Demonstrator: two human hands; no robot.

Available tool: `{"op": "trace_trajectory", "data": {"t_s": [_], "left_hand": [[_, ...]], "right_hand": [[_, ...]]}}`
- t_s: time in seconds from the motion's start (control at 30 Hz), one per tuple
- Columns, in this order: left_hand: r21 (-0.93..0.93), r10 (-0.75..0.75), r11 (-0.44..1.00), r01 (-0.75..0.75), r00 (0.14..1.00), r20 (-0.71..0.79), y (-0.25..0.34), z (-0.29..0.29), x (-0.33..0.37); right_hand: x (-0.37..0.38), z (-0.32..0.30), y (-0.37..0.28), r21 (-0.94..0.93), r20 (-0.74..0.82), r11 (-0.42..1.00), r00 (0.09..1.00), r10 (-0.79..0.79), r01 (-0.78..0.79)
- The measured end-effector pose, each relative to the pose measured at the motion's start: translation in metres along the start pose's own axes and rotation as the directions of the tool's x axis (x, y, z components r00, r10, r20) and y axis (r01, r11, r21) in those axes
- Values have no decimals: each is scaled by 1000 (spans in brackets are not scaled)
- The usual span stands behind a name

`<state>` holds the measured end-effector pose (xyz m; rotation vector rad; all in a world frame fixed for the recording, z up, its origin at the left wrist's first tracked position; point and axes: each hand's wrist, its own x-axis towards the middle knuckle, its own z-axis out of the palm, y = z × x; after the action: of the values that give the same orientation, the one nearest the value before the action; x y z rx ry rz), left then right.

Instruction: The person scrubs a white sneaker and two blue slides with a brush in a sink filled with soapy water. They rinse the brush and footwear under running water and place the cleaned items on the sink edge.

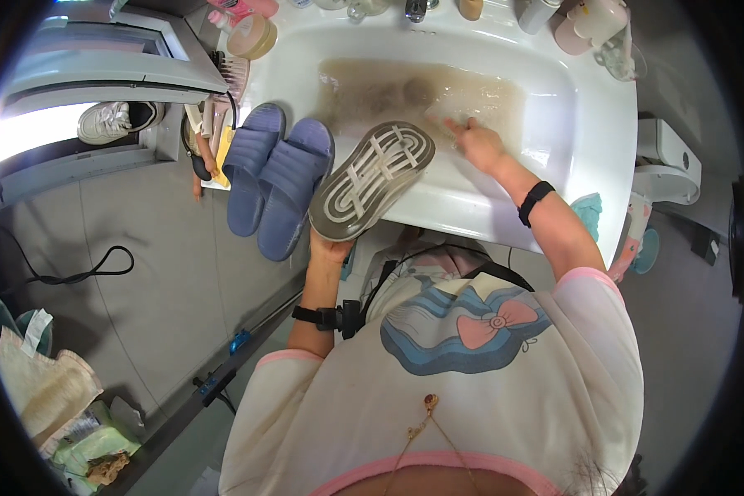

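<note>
My left hand (329, 246) grips the heel of a grey shoe (372, 179), holding it sole-up over the front rim of the white sink (554, 116). The sole has a pale ribbed tread. My right hand (476, 142) reaches into the murky brown water (372, 91) in the basin and presses on a pale cloth or brush (446, 110) lying half under the surface; whether the fingers close on it I cannot tell. A black band sits on each wrist.
Two blue slippers (277, 178) rest on the sink's left edge. Bottles and jars (587, 21) line the back of the sink. A white sneaker (112, 120) lies on a ledge at left. A black cable (83, 269) and bags (58, 405) lie on the grey floor.
</note>
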<state>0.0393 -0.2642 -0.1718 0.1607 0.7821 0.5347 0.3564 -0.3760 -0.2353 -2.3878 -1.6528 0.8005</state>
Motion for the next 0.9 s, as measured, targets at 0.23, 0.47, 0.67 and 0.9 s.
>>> {"op": "trace_trajectory", "data": {"t_s": [0.23,0.47,0.67,0.9], "left_hand": [[-35,-15,999,15,1000,-16,2,10,1],[-24,-35,999,35,999,-5,3,4,2],[-85,-47,995,46,999,-4,3,4,3],[-81,-41,996,44,998,43,3,-1,5]], "right_hand": [[-10,-7,-39,483,-168,874,985,31,55],[-61,-39,-111,293,-218,930,962,-162,223],[-18,6,3,65,-151,998,988,35,-25],[5,15,5,57,-206,997,977,57,-46]]}}
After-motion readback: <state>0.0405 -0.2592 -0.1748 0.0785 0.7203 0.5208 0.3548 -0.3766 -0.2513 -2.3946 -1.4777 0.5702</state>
